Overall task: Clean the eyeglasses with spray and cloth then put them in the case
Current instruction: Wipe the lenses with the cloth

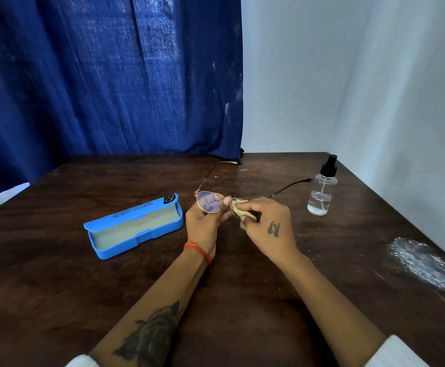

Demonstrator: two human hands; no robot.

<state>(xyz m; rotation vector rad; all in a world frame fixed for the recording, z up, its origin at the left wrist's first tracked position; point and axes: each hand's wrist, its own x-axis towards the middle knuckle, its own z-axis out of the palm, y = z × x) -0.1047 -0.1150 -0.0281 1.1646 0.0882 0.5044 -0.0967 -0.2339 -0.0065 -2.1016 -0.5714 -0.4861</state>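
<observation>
Thin gold-rimmed eyeglasses [209, 202] are held above the middle of the dark wooden table [57, 274], temples unfolded and pointing away from me. My left hand [203, 223] pinches the frame near the bridge, below the left lens. My right hand [266, 223] pinches a small beige cloth [242, 211] around the right lens, which is mostly hidden. The blue glasses case [134, 229] lies open to the left of my hands, with a pale grey lining and nothing inside. A clear spray bottle [322, 189] with a black pump top stands upright to the right.
A blue curtain [110, 75] hangs behind the table's far left edge. White walls [374, 88] close in at the back right and right. A white dusty smear [422, 260] marks the table near its right edge.
</observation>
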